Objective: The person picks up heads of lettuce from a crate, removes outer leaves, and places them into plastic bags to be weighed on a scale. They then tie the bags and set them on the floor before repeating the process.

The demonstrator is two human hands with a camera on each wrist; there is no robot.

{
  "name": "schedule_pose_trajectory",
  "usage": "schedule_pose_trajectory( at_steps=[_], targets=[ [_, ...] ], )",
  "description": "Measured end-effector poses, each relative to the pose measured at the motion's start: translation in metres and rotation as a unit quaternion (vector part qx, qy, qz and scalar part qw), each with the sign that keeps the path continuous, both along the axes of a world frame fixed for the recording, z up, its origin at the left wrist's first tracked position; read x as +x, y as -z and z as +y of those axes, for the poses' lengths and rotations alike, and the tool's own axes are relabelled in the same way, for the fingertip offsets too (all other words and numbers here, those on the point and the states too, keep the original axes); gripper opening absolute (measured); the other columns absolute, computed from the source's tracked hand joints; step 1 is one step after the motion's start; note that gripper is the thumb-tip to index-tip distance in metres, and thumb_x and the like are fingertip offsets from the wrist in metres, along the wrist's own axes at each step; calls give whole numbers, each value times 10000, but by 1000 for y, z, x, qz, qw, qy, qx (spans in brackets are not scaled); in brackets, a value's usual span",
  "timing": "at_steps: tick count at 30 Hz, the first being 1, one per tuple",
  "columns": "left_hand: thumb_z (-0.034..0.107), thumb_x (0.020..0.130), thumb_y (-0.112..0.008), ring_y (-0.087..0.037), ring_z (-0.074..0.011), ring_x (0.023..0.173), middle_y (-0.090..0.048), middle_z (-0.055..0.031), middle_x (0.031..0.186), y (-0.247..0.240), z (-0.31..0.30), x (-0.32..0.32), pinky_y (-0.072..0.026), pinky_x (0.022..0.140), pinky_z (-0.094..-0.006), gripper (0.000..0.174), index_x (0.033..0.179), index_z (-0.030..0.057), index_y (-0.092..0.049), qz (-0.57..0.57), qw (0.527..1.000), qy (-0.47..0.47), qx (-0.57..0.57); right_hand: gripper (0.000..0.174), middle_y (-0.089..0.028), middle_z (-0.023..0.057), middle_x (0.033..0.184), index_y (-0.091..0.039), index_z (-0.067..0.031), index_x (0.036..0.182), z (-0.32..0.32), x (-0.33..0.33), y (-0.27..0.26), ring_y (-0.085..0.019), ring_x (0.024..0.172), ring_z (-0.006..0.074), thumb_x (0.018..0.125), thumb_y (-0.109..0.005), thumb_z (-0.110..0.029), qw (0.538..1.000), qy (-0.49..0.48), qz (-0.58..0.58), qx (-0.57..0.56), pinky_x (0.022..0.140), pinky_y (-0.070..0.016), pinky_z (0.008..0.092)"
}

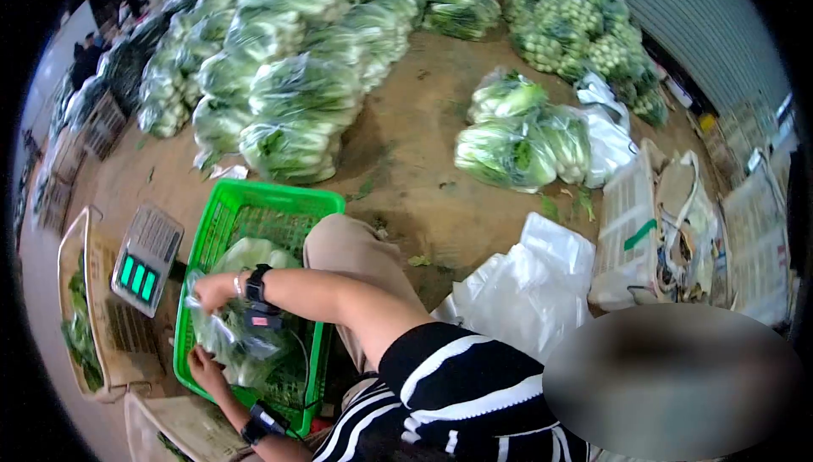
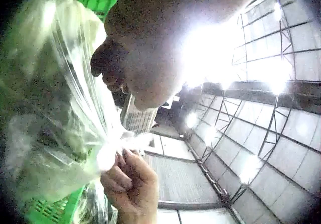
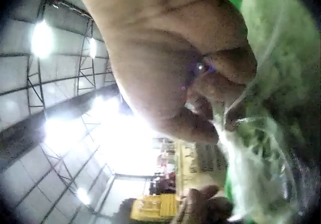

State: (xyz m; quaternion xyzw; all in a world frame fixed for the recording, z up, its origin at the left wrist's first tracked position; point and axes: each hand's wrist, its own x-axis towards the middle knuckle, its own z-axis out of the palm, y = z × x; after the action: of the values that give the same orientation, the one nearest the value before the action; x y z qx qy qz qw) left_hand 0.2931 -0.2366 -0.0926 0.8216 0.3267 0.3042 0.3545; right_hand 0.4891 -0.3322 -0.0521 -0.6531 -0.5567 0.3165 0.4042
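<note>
A green plastic basket holds a clear plastic bag filled with pale green leafy vegetables. My right hand grips the gathered neck of this bag near the basket's left side. In the right wrist view the fingers curl round the twisted plastic. My left hand is lower, at the basket's near left rim, beside the bag. Its fingers are loosely bent in the left wrist view, with the thumb apart from them and no plastic visible between.
A scale with a lit display stands left of the basket, beside a crate of greens. White plastic bags lie at the right. Bagged vegetables are piled behind, with more bagged greens on the floor.
</note>
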Motion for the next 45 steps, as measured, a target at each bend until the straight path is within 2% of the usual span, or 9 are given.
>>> schedule_pose_trajectory(
  at_steps=[10,11,12,13,15,18,22,33,45],
  targets=[
    [398,880,-425,-469,-129,652,-525,-68,793,-63,33,-44,-390,566,-266,480,1083,-31,-495,-110,979,-152,-77,74,-542,78,526,-593,-27,594,-111,108,-152,-494,432,161,652,-557,-54,878,296,235,293,374,-398,324],
    [392,879,-430,-468,-130,671,-527,-72,808,-55,44,-46,-391,583,-271,485,1090,-40,-489,-120,975,-157,-98,67,-525,70,520,-587,3,600,-133,155,-146,-471,418,150,644,-546,-26,857,195,-216,424,337,-345,328],
    [380,874,-446,-475,-147,654,-528,-75,807,-39,62,-54,-397,560,-269,493,1126,-43,-467,-66,992,-71,85,79,-536,86,552,-605,3,651,-215,112,-197,-479,436,158,651,-532,-28,866,313,-15,389,375,-384,310],
    [266,879,-419,-502,-209,791,-490,-141,987,-38,63,-56,-434,652,-302,418,1197,-6,-416,40,994,-72,77,107,-548,92,588,-610,12,707,-267,114,-211,-495,463,165,652,-526,-26,855,335,-205,338,419,-411,291],
    [40,854,-380,-533,-278,909,-409,-203,1206,-80,28,-43,-482,714,-334,446,1296,66,-330,46,984,-106,-132,68,-488,29,578,-583,-23,739,-350,95,-223,-432,441,100,688,-598,-66,794,401,120,441,384,-304,222],
    [48,847,-405,-535,-296,900,-436,-211,1171,22,208,-74,-486,704,-340,439,1282,63,-354,156,840,107,508,34,-498,19,563,-560,-38,727,-451,67,-240,-406,404,70,700,-569,-18,682,490,165,518,353,-265,201],
    [144,871,-423,-519,-310,920,-477,-215,1091,-11,185,-81,-478,711,-348,392,1255,73,-387,235,876,48,419,23,-517,35,568,-546,-7,714,-566,101,-249,-441,429,87,702,-533,7,616,627,-47,476,371,-292,217],
    [180,869,-439,-491,-259,832,-465,-171,993,-128,101,-75,-442,650,-318,345,1193,61,-415,162,985,-12,58,316,-568,284,911,-576,52,897,-788,62,-132,-539,888,406,682,-505,-169,255,940,-228,0,767,-419,418],
    [218,868,-455,-460,-202,735,-453,-124,885,-167,56,-59,-403,583,-285,309,1124,48,-445,154,987,18,-44,44,-481,70,594,-496,-2,699,-828,-25,80,-396,406,135,701,-452,-3,168,927,103,318,334,-282,256]
  ],
)
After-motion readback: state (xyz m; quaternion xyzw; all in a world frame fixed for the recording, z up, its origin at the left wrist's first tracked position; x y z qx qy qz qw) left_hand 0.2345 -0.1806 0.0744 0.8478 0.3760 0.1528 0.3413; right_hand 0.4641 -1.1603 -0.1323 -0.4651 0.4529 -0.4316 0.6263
